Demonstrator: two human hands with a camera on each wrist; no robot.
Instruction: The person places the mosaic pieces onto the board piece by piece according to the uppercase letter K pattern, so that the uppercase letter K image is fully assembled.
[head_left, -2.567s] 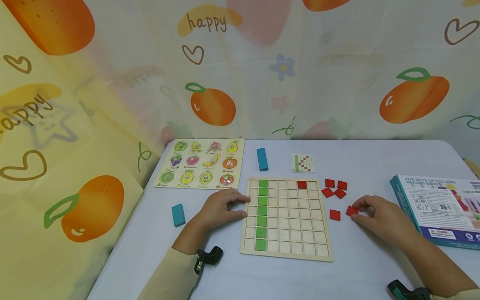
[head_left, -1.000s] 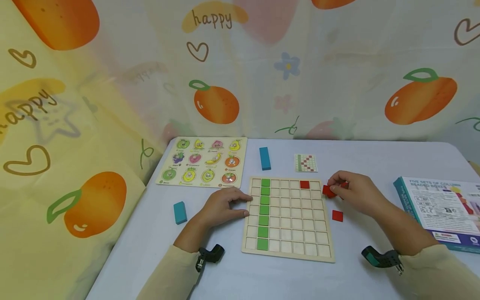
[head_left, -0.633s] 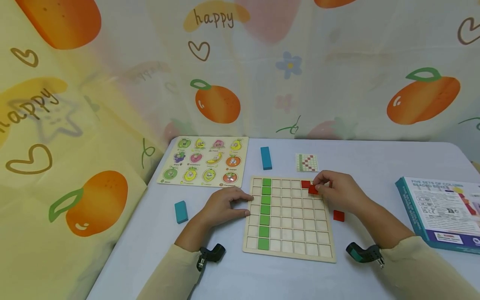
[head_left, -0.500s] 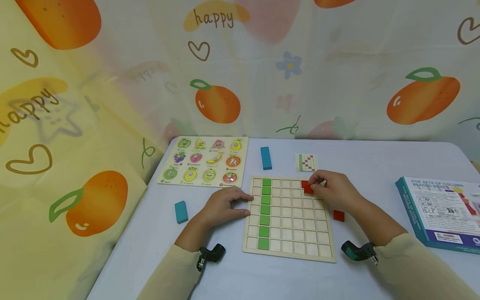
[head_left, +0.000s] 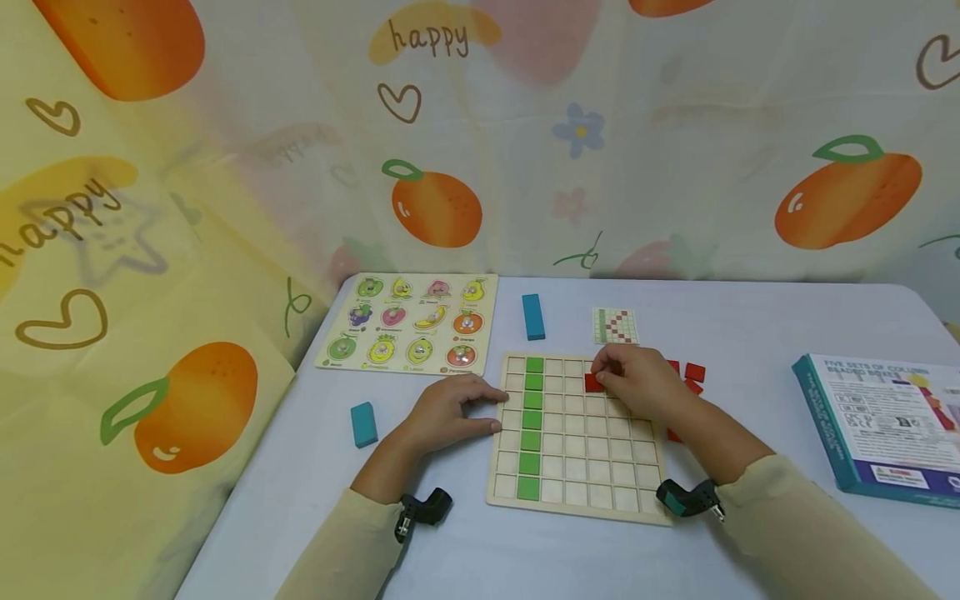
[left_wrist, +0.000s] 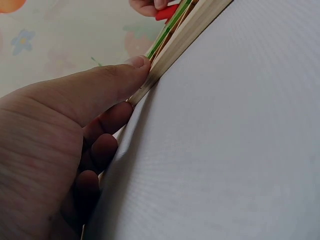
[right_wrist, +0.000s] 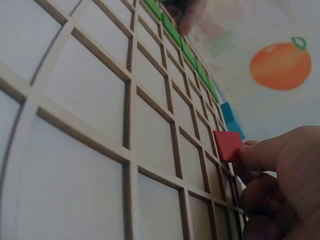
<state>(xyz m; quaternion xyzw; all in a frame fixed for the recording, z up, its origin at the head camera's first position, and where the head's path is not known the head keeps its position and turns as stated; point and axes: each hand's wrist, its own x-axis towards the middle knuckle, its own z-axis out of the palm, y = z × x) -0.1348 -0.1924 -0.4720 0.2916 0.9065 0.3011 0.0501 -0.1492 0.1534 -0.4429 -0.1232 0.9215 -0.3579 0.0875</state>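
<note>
A wooden grid board lies on the table with a column of green square tiles near its left side. Over the board's second row from the far edge, my right hand pinches a red square tile between thumb and fingers. The right wrist view shows this red tile tilted, close to the grid ribs. My left hand rests its thumb and a finger, spread apart, against the board's left edge. In the left wrist view its thumb touches the wooden rim. The right hand hides part of the top row.
Several loose red tiles lie right of the board, partly behind the right arm. Beyond the board are a small pattern card and a blue block. Another blue block, a fruit puzzle board and a flat box stand around.
My right hand has carried the pinched red tile from the table at the right, past the loose tiles, leftward over the board. The left hand has stayed at the board's edge.
</note>
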